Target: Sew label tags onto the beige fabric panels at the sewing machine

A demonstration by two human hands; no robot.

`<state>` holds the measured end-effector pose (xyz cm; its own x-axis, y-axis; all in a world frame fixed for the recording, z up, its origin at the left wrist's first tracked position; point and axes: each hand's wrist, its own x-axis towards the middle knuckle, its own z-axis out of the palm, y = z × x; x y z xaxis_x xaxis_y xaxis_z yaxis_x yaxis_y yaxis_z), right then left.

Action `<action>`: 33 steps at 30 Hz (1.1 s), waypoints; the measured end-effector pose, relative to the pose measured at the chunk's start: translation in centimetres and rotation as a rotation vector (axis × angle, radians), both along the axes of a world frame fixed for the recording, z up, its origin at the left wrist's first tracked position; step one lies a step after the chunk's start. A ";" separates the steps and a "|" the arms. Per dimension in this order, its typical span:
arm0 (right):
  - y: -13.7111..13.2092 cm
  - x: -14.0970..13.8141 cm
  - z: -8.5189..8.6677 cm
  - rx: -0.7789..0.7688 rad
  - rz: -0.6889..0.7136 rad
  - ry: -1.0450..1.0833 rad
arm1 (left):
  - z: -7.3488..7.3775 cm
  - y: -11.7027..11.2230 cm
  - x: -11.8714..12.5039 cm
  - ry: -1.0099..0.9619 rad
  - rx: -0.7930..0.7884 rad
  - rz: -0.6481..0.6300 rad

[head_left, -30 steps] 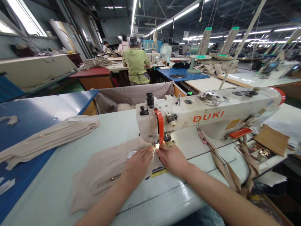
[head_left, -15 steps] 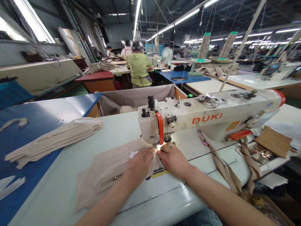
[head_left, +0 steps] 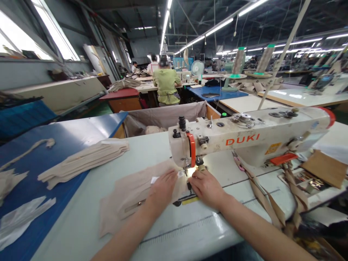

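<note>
A beige fabric panel (head_left: pixel 116 201) with a zipper (head_left: pixel 133 206) set in it lies flat on the machine table, its far right part at the presser foot (head_left: pixel 187 171) of a sewing machine (head_left: pixel 212 137). My left hand (head_left: pixel 164 186) rests on the panel left of the needle, fingers stretched out and flat. Close by its fingertips shows a small white piece (head_left: pixel 154 179). My right hand (head_left: pixel 208 188) is just right of the needle area, its fingers curled together by the panel's edge. What lies between those fingertips is hidden.
Stacked beige pieces (head_left: pixel 84 159) lie on the left, partly over a blue table (head_left: pixel 76 127). Scissors (head_left: pixel 237 159) and fabric strips (head_left: pixel 261 197) lie right of my hand, beside a parts tray (head_left: pixel 312 183). A cloth-lined bin (head_left: pixel 168 112) stands behind. Another person (head_left: pixel 166 85) sits farther back.
My view has shifted, so the scene sits farther right. My left hand is farther left of the needle, and the panel's near end is slightly closer to the machine. My right hand stays near the needle.
</note>
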<state>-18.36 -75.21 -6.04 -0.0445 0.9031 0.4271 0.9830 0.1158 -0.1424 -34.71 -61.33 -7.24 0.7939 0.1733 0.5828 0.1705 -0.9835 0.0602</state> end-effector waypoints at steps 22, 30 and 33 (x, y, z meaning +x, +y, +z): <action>-0.7 0.0 -1.1 0.143 0.097 0.087 | 5.4 -2.7 -12.7 0.674 -0.405 0.482; -0.7 0.3 -2.1 0.117 0.091 0.064 | 6.7 -0.9 -11.4 0.855 -0.208 0.459; -0.6 0.3 -2.4 0.099 0.075 0.068 | 10.3 3.3 -12.3 0.690 -0.198 0.687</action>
<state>-18.07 -75.86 -8.39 -0.0784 0.8516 0.5184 0.9594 0.2058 -0.1930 -46.98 -58.06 3.08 0.6390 0.7670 -0.0580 0.7590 -0.6410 -0.1139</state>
